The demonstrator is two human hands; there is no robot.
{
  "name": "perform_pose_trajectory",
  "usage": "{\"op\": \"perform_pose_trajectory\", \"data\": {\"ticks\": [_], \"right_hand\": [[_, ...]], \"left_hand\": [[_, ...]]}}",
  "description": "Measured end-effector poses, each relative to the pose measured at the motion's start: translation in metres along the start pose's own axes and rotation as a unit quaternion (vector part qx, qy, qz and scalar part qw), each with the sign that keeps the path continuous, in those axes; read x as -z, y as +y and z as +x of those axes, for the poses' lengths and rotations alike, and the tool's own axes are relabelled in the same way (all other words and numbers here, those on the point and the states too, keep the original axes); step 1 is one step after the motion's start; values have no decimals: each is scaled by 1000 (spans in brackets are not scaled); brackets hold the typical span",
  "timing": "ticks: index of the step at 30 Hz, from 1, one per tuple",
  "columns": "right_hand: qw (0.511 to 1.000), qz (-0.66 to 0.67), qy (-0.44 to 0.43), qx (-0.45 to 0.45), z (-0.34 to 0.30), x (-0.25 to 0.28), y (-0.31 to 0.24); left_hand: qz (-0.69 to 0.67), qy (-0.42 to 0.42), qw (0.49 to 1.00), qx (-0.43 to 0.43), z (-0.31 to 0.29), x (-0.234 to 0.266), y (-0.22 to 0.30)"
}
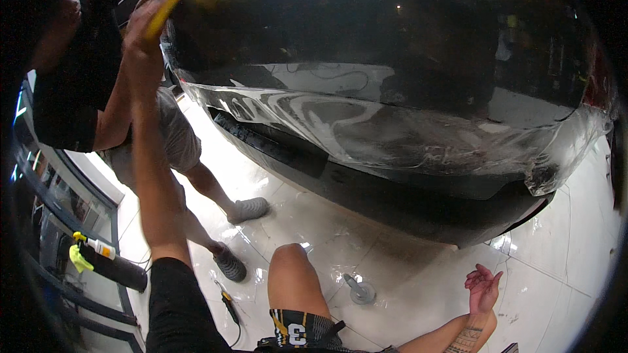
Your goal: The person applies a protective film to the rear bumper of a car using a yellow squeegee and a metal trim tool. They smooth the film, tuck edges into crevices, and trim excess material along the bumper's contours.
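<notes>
My left hand (142, 23) is raised at the upper left, closed around a flat yellow squeegee (165, 13). The squeegee is close to the left edge of a glossy dark car panel (366, 33), which mirrors it. Clear film (366, 124) drapes along the panel's lower edge, wrinkled and hanging loose over the dark bumper (392, 206), and bunched at the right corner. Low on the right, my right hand (483, 289) is away from the car, palm up with fingers apart and slightly curled. It holds nothing.
A person in a black shirt (78, 101) stands at left, close beside my left arm. On the pale tiled floor stands a grey spouted object (359, 291); a black-and-yellow corded tool (229, 307) lies nearby. A dark cylinder (121, 271) with yellow-topped bottles is at far left.
</notes>
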State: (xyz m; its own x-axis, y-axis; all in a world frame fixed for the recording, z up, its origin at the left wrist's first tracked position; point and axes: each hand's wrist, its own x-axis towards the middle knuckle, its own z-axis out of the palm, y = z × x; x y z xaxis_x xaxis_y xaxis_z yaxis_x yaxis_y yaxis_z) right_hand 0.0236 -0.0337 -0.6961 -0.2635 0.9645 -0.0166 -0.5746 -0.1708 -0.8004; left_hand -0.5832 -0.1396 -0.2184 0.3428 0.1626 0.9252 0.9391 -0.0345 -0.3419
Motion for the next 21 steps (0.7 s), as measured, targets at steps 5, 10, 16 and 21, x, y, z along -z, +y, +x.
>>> {"op": "perform_pose_trajectory", "data": {"ticks": [5, 10, 16, 21], "right_hand": [[998, 34, -36, -25, 11, 20, 4], [994, 57, -37, -89, 26, 55, 12], [941, 55, -208, -260, 60, 66, 44], [902, -71, -281, -319, 43, 25, 36]], "left_hand": [[-229, -141, 893, 362, -238, -20, 30], [48, -75, 996, 19, -67, -4, 52], [82, 20, 996, -36, 10, -37, 92], [-69, -380, 892, 233, -167, 8, 224]]}}
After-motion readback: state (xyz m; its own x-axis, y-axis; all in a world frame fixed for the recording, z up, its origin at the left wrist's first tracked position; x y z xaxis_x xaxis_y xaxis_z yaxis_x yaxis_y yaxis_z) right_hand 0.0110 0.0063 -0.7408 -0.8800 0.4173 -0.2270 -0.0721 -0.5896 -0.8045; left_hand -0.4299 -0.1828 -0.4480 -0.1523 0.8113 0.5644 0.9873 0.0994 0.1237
